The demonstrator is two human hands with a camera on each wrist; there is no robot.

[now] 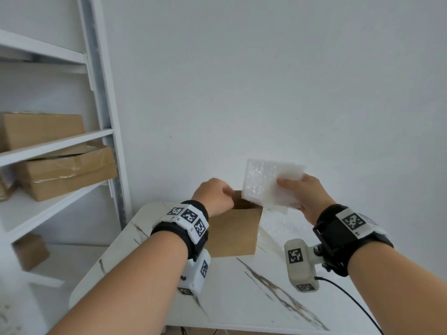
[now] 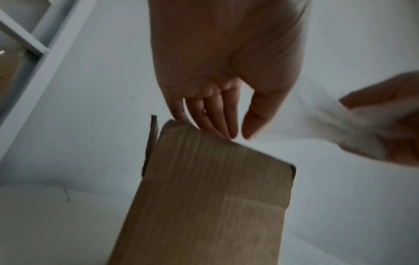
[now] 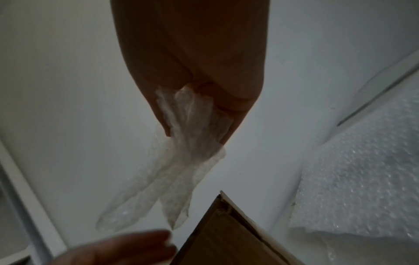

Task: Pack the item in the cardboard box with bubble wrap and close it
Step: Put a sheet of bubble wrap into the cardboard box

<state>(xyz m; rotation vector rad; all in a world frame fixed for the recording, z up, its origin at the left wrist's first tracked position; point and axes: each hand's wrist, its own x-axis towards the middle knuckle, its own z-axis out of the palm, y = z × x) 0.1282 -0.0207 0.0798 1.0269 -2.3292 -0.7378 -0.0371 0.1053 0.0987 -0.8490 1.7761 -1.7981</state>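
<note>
Head view: your right hand (image 1: 306,198) pinches the bubble wrap bundle (image 1: 271,183) above the cardboard box (image 1: 233,232); your left hand (image 1: 215,195), fingers straight, only steadies the rim, so a snag could tip it.

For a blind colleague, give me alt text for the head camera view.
The right hand holds a bubble-wrapped bundle above an open cardboard box on a marble table, while the left hand touches its rim.

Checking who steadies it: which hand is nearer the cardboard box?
Left. The left hand touches the cardboard box at its top edge; the right hand holds the bubble-wrapped item above its opening.
</note>
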